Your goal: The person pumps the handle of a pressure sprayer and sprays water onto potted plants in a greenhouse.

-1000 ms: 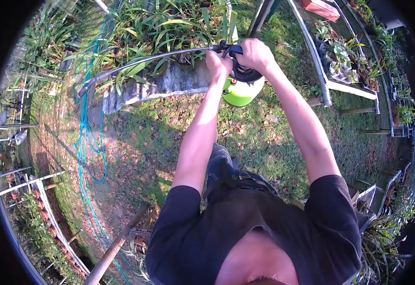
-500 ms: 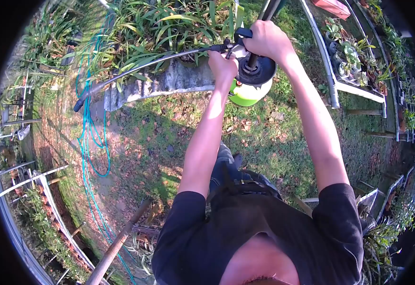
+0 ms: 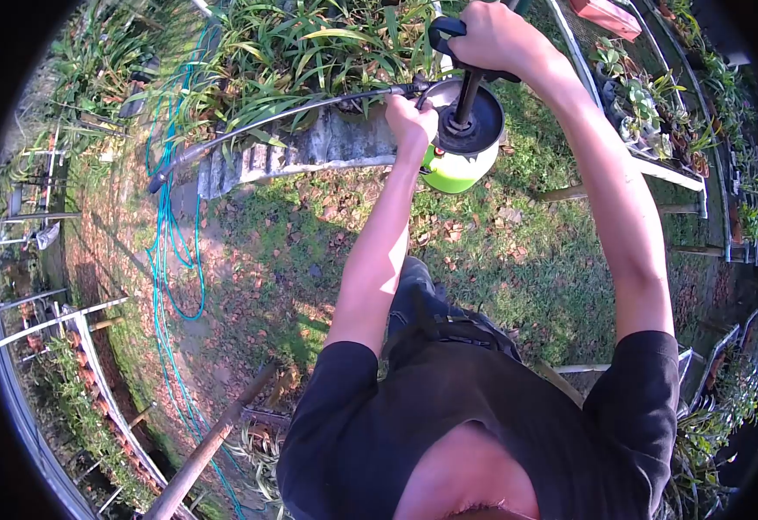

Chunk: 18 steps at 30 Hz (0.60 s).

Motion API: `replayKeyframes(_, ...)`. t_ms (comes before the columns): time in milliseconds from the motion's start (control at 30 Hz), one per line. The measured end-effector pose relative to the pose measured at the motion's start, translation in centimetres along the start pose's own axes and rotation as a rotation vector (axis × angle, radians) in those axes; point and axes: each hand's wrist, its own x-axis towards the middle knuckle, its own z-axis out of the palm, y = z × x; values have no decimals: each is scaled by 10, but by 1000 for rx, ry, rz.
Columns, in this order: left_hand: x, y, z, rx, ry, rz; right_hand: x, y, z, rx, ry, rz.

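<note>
A bright green pump sprayer (image 3: 455, 172) with a dark top stands before me at the edge of the raised plant bed. Up above its top, my right hand (image 3: 502, 36) is wrapped round the black pump handle (image 3: 445, 35), and the pump rod (image 3: 465, 104) shows below it. My left hand (image 3: 410, 123) is closed on the spray wand beside the sprayer's rim; its grip is mostly hidden by my fingers. The long thin spray wand (image 3: 292, 108) reaches out to the left, ending in a dark nozzle (image 3: 157, 184).
Leafy plants (image 3: 301, 52) fill the bed behind a grey corrugated edge (image 3: 309, 147). A teal hose (image 3: 166, 234) lies looped on the leaf-strewn grass to the left. A wooden post (image 3: 210, 446) slants at lower left. Potted plants (image 3: 643, 104) stand on a rack at right.
My right hand has risen with the pump handle, baring more of the rod above the sprayer's top. My left hand stays on the wand, which has shifted only slightly.
</note>
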Motion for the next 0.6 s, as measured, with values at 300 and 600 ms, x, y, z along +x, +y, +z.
replayKeyframes(300, 3, 6, 5, -78, 41, 13, -10, 20, 46, -104, 53, 45)
replayKeyframes(600, -21, 28, -7, 8, -33, 38, -32, 33, 93, 47, -54, 104)
